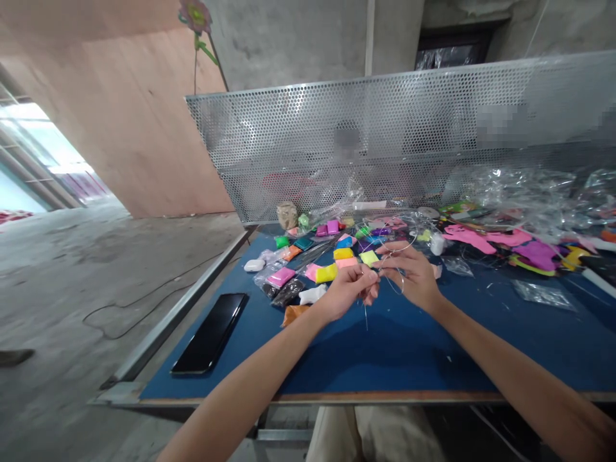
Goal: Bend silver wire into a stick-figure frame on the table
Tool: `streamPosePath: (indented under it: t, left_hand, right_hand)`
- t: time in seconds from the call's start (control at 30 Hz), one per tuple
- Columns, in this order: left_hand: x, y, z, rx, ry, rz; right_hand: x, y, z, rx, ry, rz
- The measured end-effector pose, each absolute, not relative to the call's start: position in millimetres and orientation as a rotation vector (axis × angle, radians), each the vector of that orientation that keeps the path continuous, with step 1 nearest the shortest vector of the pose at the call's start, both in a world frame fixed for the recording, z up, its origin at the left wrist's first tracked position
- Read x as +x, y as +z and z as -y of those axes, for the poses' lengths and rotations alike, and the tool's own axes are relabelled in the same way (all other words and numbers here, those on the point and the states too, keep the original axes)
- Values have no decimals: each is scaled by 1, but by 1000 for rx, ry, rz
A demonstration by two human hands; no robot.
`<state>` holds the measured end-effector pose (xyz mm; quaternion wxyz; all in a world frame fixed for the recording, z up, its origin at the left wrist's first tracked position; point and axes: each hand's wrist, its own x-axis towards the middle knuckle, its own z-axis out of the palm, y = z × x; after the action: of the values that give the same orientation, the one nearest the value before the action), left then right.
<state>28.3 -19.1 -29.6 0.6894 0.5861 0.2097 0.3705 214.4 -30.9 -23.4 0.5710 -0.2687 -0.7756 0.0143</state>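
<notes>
Thin wire (366, 314) pinched between both hands over the blue surface (385, 359)
The left hand (349, 289) and right hand (411, 276) meet, fingers closed narrow on the wire; silvery and hair-fine, it loops above the right hand, a tail hanging down. Bare room runs to the near edge; clay packets (327, 273) crowd just behind, phone (212, 333) well left

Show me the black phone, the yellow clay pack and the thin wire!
black phone (210, 333): head view, middle of its dark screen.
yellow clay pack (326, 273): head view, centre of the packet.
thin wire (366, 316): head view, its loose hanging end.
</notes>
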Motion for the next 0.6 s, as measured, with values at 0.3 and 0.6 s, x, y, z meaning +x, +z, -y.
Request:
streamPosePath:
  t: [0.3,0.6]
  left_hand:
    - [22,-16,24,1591,930,-505]
    - [23,-17,26,1660,996,-546]
  right_hand:
    - [210,-21,32,-583,160,1812]
    - [210,-29,27,-703,295,1722]
